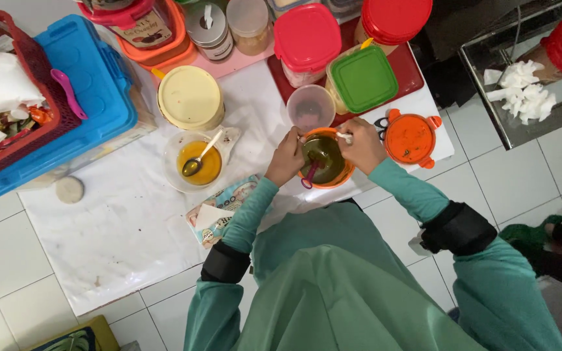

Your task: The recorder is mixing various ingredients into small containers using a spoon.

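Over the white sheet on the tiled floor, head view: everything was seen from straight above.
Left hand [285, 158]: curled with fingers pressed together against the rim of the orange bowl [343, 175], steadying it.
Right hand [361, 144]: fingers pinched on a white handle [345, 137], likely a spoon, at the bowl's far rim.
Orange bowl: sat on the white sheet [118, 227] directly between the two hands, holding a dark greenish-brown liquid; a pink handle [309, 175] leaned out over its near edge.
Orange lid [410, 138]: lay flat just right of the right hand, apart from the bowl.
Clear cup [310, 108]: stood just beyond the bowl, open.
Clear bowl [194, 161]: lay left of the left hand, apart from it, with yellow-orange liquid and a spoon [201, 155] resting in it.
Cream lid container [190, 97]: stood just beyond the clear bowl.
Green-lidded box [363, 78]: stood beyond the right hand on a red tray [408, 73].
Blue bin [92, 91]: sat at the far left, a red basket [47, 110] resting in it.
Sleeves: teal, each with a black band near the elbow.
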